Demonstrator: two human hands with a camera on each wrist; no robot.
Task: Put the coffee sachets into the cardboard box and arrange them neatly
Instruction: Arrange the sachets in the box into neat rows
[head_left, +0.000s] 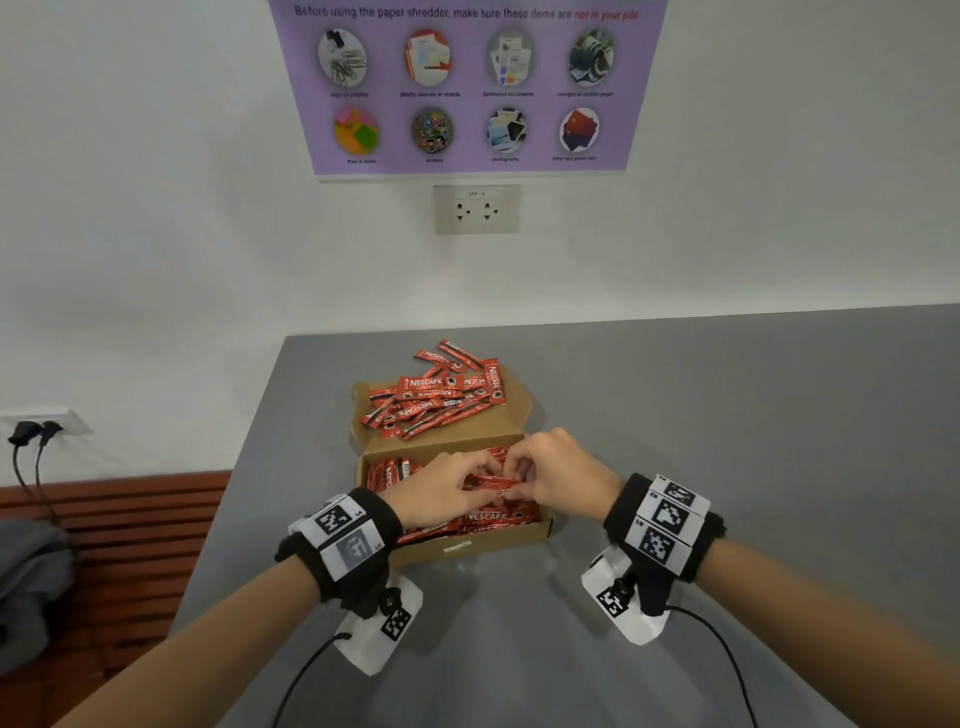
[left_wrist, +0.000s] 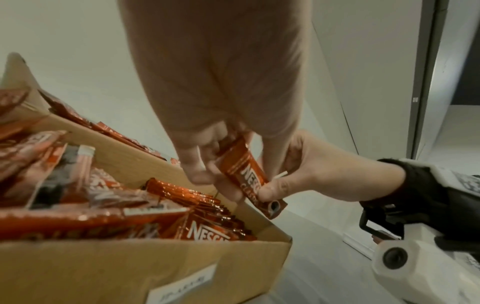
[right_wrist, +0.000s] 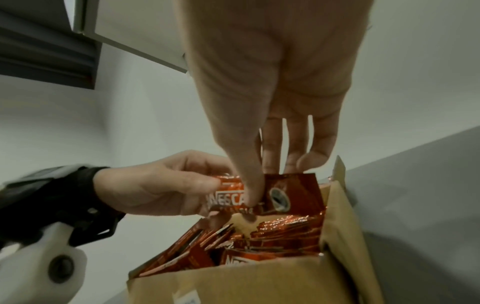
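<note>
My left hand (head_left: 441, 488) and right hand (head_left: 556, 475) both pinch one red sachet (left_wrist: 245, 176) (Nescafé) above the cardboard box (head_left: 467, 551); loose sachets (head_left: 436, 395) heaped on its lid.

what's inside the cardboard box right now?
The cardboard box holds red coffee sachets, some upright at its left end. Both hands, left hand and right hand, pinch one sachet above them, covering the middle. The box floor is hidden.
</note>
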